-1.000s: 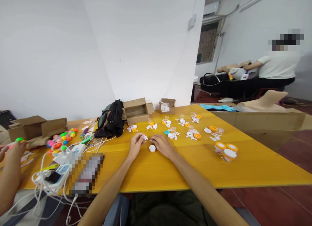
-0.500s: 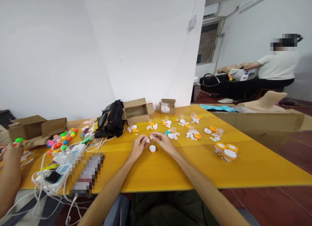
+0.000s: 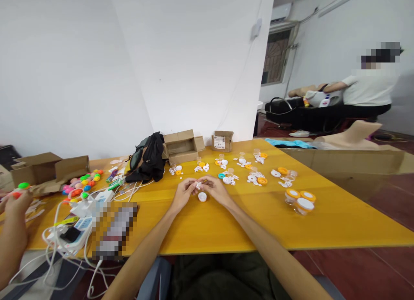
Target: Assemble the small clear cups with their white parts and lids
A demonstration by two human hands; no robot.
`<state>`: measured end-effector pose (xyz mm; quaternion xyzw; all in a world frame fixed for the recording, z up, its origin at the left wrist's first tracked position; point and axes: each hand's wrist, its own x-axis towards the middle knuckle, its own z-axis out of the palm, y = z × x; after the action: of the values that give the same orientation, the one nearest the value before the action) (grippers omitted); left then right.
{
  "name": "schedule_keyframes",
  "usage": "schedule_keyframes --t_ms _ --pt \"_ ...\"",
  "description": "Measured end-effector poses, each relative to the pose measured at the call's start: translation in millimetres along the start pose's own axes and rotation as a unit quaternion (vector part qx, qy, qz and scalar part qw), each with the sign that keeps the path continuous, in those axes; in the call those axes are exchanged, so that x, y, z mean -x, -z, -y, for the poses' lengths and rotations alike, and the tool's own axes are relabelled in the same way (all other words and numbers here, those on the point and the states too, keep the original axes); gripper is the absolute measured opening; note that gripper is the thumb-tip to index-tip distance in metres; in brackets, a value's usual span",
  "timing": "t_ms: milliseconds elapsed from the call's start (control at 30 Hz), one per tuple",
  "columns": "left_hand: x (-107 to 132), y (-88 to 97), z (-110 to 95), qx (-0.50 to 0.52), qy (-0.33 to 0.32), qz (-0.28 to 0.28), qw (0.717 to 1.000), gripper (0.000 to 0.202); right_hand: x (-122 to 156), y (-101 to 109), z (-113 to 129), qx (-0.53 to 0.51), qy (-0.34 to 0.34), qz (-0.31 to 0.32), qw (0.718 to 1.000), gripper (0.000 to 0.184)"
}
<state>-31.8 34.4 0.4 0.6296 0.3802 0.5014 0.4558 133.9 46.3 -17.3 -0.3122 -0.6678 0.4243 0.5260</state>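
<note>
My left hand and my right hand meet above the yellow table, fingertips pinched together on a small white spotted piece. A white round cap lies on the table just below the fingers. Beyond the hands lie several small white pieces, orange rings and a teal ring. Two orange-lidded clear jars stand to the right.
A black bag and open cardboard boxes sit at the back. Coloured balls, cables and a power strip crowd the left, where another person's arm reaches in. A person works at a far bench, right background.
My two hands have come together; the spotted piece once held by the left hand alone is now pinched between both, above the white cap.
</note>
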Motion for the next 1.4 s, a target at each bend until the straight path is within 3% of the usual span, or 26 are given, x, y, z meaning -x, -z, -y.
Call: schedule_keyframes --t_ms 467,1400 --pt "1.9 1.0 -2.4 0.020 0.024 0.001 1.000 0.032 2.6 -0.5 4.1 0.087 0.064 -0.033 0.994 0.013" --pt "1.3 -0.2 -0.2 0.024 0.016 -0.022 0.999 0.027 1.4 -5.8 6.7 0.013 0.011 -0.031 0.999 0.012"
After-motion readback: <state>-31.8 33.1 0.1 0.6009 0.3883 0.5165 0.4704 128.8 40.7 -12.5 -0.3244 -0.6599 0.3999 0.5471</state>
